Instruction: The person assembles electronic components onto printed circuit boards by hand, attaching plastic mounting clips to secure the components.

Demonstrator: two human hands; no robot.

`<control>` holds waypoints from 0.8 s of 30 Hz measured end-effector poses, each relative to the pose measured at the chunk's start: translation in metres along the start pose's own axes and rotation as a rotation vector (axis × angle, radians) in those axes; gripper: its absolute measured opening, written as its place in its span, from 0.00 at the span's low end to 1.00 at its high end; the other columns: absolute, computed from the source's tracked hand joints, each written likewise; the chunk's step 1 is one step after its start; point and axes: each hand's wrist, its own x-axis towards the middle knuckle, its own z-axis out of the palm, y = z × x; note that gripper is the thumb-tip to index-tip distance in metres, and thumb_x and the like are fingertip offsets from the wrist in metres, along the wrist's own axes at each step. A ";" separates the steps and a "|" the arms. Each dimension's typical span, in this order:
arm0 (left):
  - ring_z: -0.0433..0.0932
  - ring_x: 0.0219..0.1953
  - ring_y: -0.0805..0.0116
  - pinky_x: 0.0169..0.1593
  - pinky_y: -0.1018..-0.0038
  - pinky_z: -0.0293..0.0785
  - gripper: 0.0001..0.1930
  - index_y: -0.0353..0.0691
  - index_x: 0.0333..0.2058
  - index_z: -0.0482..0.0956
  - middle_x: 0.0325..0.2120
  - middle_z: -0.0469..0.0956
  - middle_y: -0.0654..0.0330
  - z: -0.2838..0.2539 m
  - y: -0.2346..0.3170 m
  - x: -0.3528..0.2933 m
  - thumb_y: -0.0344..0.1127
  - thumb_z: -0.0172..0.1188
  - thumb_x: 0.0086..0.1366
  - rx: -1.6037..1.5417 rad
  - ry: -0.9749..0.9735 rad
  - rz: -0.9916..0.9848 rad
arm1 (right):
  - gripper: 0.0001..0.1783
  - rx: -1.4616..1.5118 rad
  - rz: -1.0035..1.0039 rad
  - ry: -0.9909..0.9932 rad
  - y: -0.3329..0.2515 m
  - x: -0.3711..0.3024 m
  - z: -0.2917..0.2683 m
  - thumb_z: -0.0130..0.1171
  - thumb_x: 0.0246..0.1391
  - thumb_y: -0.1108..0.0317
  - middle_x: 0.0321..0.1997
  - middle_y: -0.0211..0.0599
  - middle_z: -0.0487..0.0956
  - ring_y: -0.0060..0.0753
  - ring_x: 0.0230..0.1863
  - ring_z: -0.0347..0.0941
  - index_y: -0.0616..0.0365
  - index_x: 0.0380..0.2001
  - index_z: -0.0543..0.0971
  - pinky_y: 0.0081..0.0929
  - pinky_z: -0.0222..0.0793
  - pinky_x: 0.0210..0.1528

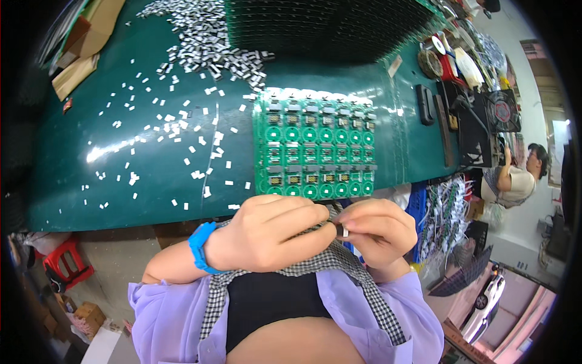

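My left hand, with a blue band at the wrist, is closed in front of the table's near edge. Its fingers curl inward and hide whatever they hold. Close against it, my right hand pinches a small black-and-white piece between thumb and fingertips. Just beyond both hands lies a green circuit board panel, with rows of round and rectangular sections carrying small parts. A heap of similar small black-and-white pieces sits at the far left of the panel.
Loose white bits are strewn over the green table. A tall stack of green boards stands at the back. Right of it are a black fan and tools. A red stool is at lower left; another person sits at right.
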 end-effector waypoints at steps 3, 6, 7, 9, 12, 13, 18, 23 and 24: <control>0.78 0.26 0.61 0.29 0.71 0.75 0.07 0.35 0.32 0.79 0.27 0.79 0.55 -0.028 -0.012 0.015 0.25 0.59 0.51 0.247 -0.186 -0.044 | 0.12 -0.214 0.103 0.171 0.008 -0.004 -0.017 0.67 0.35 0.83 0.31 0.42 0.81 0.35 0.31 0.79 0.65 0.29 0.80 0.25 0.75 0.33; 0.77 0.34 0.58 0.40 0.71 0.72 0.13 0.33 0.42 0.77 0.32 0.78 0.51 -0.049 -0.090 0.017 0.19 0.50 0.60 0.437 0.025 -0.372 | 0.12 -0.493 0.086 0.141 0.018 0.002 -0.030 0.66 0.35 0.84 0.31 0.41 0.80 0.36 0.30 0.78 0.65 0.29 0.80 0.24 0.74 0.32; 0.76 0.39 0.55 0.44 0.70 0.71 0.14 0.34 0.46 0.74 0.38 0.77 0.50 -0.054 -0.115 0.016 0.22 0.52 0.61 0.525 -0.045 -0.499 | 0.12 -0.533 0.065 0.085 0.021 0.004 -0.030 0.66 0.36 0.83 0.31 0.41 0.79 0.36 0.30 0.77 0.65 0.29 0.80 0.25 0.73 0.31; 0.73 0.45 0.50 0.47 0.63 0.69 0.19 0.36 0.50 0.71 0.42 0.74 0.50 -0.056 -0.158 -0.005 0.26 0.56 0.59 0.772 -0.132 -0.540 | 0.11 -0.579 0.055 0.006 0.023 0.006 -0.025 0.66 0.36 0.82 0.30 0.39 0.78 0.36 0.29 0.76 0.64 0.29 0.80 0.26 0.72 0.29; 0.72 0.43 0.49 0.46 0.62 0.69 0.17 0.36 0.47 0.72 0.37 0.73 0.49 -0.052 -0.175 -0.011 0.26 0.57 0.58 0.791 -0.166 -0.590 | 0.11 -0.623 0.052 -0.022 0.026 0.004 -0.022 0.66 0.34 0.82 0.28 0.38 0.78 0.34 0.28 0.75 0.64 0.27 0.81 0.24 0.71 0.29; 0.73 0.41 0.49 0.44 0.62 0.69 0.14 0.35 0.43 0.73 0.35 0.72 0.50 -0.053 -0.180 -0.014 0.26 0.57 0.57 0.784 -0.142 -0.543 | 0.11 -0.624 0.055 -0.022 0.025 0.004 -0.022 0.66 0.34 0.82 0.28 0.38 0.78 0.34 0.28 0.75 0.64 0.27 0.81 0.24 0.71 0.29; 0.74 0.39 0.49 0.42 0.62 0.70 0.10 0.34 0.39 0.74 0.35 0.73 0.51 -0.052 -0.184 -0.011 0.25 0.56 0.57 0.772 -0.154 -0.565 | 0.11 -0.640 0.009 -0.059 0.029 0.006 -0.026 0.66 0.35 0.81 0.29 0.37 0.77 0.35 0.28 0.76 0.62 0.28 0.80 0.27 0.72 0.28; 0.75 0.37 0.50 0.40 0.63 0.70 0.06 0.32 0.34 0.76 0.35 0.73 0.52 -0.054 -0.184 -0.013 0.25 0.56 0.57 0.739 -0.153 -0.612 | 0.11 -0.647 0.008 -0.102 0.028 0.006 -0.027 0.66 0.35 0.81 0.29 0.35 0.78 0.35 0.28 0.76 0.62 0.28 0.80 0.27 0.72 0.27; 0.75 0.36 0.50 0.40 0.64 0.71 0.05 0.32 0.33 0.77 0.35 0.74 0.52 -0.055 -0.182 -0.013 0.25 0.57 0.56 0.722 -0.133 -0.586 | 0.11 -0.657 0.004 -0.111 0.027 0.007 -0.027 0.66 0.35 0.80 0.29 0.35 0.78 0.35 0.28 0.76 0.62 0.28 0.80 0.27 0.72 0.27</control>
